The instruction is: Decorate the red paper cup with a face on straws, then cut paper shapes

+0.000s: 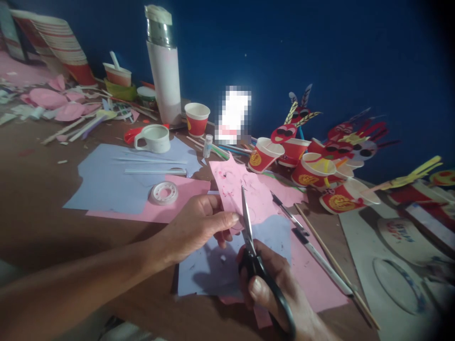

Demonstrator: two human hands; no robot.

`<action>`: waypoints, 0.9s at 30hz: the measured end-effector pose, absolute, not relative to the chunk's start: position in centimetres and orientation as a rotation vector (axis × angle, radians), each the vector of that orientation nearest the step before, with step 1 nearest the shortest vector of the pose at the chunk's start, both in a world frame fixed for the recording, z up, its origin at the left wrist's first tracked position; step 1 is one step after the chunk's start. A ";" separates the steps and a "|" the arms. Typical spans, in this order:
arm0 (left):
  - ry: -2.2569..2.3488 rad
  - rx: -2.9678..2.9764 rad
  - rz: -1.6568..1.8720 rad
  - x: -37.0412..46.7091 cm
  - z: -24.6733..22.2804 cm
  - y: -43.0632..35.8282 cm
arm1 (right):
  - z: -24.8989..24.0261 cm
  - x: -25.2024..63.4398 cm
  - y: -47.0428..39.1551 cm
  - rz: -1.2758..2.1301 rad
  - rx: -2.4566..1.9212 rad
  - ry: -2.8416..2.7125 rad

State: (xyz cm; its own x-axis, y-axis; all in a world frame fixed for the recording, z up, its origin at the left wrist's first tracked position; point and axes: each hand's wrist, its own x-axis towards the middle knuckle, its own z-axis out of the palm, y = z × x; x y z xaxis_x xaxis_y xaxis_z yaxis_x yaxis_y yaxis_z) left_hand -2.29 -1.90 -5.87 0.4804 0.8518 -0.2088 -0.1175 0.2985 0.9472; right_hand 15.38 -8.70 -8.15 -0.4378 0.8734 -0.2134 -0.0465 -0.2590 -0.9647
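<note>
A pink paper piece [231, 182] with small drawn marks is pinched between the thumb and fingers of my left hand [202, 218]. My right hand [273, 284] is wrapped round the black handles of a pair of scissors [250, 244]. Their blades point up and lie over the pink paper's right part, beside my left thumb; they look nearly closed. Beneath both hands lies blue paper [202, 270] on top of a larger pink sheet [316, 279]. Two pens, one of them a white marker [323, 263], rest right of the scissors.
A wooden stick [337, 267] lies at the right. Red paper cups [266, 154] with red paper faces stand behind it. Further left are a tape roll [164, 192], a white mug [152, 138], a tall flask [165, 80] and pink scraps [48, 98]. A blue wall rises behind.
</note>
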 end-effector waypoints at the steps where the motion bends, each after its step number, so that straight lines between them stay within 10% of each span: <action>1: 0.819 1.079 0.749 -2.3 -5.8 -1.9 | -8.1 15.4 -8.7 1.765 -1.063 -1.326; 27: 0.961 1.060 0.636 -2.1 -5.5 -2.2 | -8.1 15.4 -8.8 1.805 -1.016 -1.319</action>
